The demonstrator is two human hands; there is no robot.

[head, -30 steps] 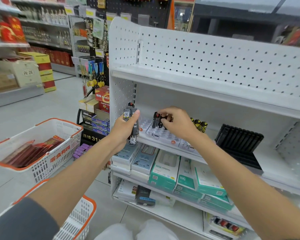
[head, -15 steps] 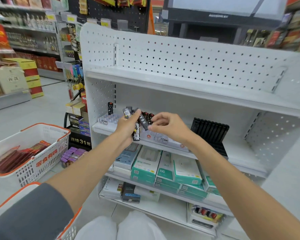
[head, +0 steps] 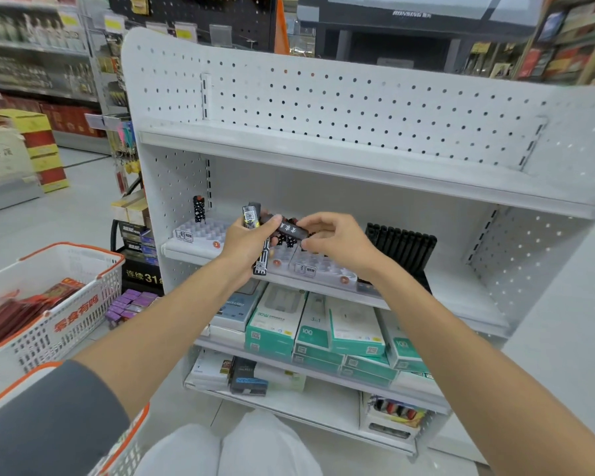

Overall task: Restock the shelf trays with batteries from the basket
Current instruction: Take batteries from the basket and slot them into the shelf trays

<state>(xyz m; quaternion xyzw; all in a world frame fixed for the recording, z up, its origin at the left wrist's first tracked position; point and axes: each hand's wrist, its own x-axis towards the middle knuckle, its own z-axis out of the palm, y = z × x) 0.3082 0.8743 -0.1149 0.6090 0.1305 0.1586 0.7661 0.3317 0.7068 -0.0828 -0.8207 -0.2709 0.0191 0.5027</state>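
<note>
While most tray slots sit bare, the restock reads as early, short of halfway.

Hands: the left hand (head: 246, 245) grips a fistful of black stick-shaped batteries (head: 249, 216), fingers curled round the bundle, one stick hanging below the palm. The right hand (head: 337, 240), at 3 o'clock of the left and close beside it, pinches a single black battery with white lettering (head: 291, 230) between thumb and fingertips. It lies crosswise between the two hands. Whether the left thumb also bears on it cannot be told.

Shelf: both hands hover at the front of the middle white metal shelf (head: 443, 297).
- White plastic slotted tray (head: 203, 231), 9 o'clock of the hands: one black patterned battery (head: 199, 209) upright at its back left corner, the other visible slots bare.
- Second white slotted tray (head: 315, 264), 6 o'clock of the right hand: a small cluster of dark batteries (head: 285, 240) at its back, partly hidden by the hands, and the front slots bare.
- Black ribbed rack (head: 402, 240), 3 o'clock: contents not seen.

Floor: the white plastic basket with orange rim (head: 66, 269), 8 o'clock, holds flat red packets and no batteries show in it. The near orange-rimmed basket (head: 131, 438) is at 7 o'clock with its inside hidden.

Judgement: a few are seated, a handful is waiting in the left hand, and many slots are left to fill. Remaining stock is unknown.
</note>
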